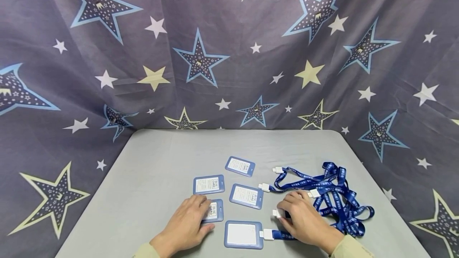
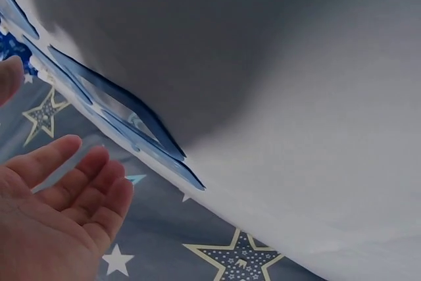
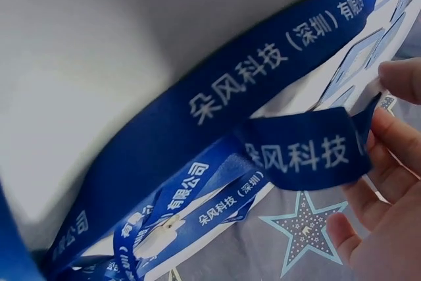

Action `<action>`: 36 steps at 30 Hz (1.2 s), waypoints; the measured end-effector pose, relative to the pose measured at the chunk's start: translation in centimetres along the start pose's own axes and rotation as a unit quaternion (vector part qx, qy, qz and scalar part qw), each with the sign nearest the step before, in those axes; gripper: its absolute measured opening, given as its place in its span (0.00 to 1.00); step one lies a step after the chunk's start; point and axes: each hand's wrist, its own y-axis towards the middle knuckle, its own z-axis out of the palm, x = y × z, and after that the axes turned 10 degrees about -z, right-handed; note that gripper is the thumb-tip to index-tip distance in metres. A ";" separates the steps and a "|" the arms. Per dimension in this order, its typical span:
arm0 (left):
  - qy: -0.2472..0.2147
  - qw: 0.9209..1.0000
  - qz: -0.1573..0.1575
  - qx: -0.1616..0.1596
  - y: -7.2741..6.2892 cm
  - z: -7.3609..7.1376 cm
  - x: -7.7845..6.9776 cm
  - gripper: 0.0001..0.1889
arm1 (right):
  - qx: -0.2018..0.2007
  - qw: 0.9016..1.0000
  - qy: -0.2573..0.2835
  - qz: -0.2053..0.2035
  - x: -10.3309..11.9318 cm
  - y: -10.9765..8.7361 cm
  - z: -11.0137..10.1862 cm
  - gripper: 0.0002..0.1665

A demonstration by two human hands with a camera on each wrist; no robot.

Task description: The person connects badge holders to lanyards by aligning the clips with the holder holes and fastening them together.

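Observation:
My left hand [image 1: 187, 221] hovers with relaxed fingers over a blue badge holder [image 1: 217, 211], covering its left part in the head view. In the left wrist view, a gap shows between the fingers [image 2: 108, 195] and the holders. My right hand [image 1: 305, 217] pinches a blue lanyard [image 3: 309, 153] with white printing, close behind its white clip [image 1: 277, 213]. In front, a larger-looking badge holder [image 1: 242, 235] with a blank white insert is joined to another lanyard's white clip [image 1: 267, 234]; that strap runs under my right hand.
Three more badge holders lie beyond my hands: one at the back [image 1: 240, 166], one at left [image 1: 208, 184] and one in the middle [image 1: 246, 196]. A tangled pile of blue lanyards [image 1: 340, 198] covers the table's right side. A star-patterned curtain [image 1: 229, 71] borders the grey table [image 1: 143, 178].

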 end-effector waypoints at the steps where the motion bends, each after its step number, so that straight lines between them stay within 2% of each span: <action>1: 0.001 1.000 0.002 -0.002 0.0 0.0 0.0 0.33 | -0.002 1.000 0.000 -0.002 0.0 0.0 0.1 0.13; 4: 0.003 1.000 0.004 -0.004 0.1 -0.1 0.2 0.33 | -0.007 1.000 -0.003 -0.005 0.1 0.1 0.3 0.13; 11: 0.005 1.000 -0.007 0.021 0.1 -0.3 0.2 0.34 | -0.007 1.000 -0.001 -0.004 0.4 0.3 0.6 0.12; 20: 0.009 1.000 -0.010 0.018 0.2 -0.2 0.4 0.33 | -0.010 1.000 0.011 -0.007 0.8 0.7 0.9 0.12; 27: 0.010 0.999 -0.025 0.045 0.4 0.0 0.7 0.35 | -0.011 1.000 0.008 -0.011 1.0 1.0 1.0 0.12; 36: 0.017 0.999 -0.018 0.040 0.6 0.2 0.7 0.36 | -0.014 1.000 0.009 -0.014 1.1 1.3 1.3 0.12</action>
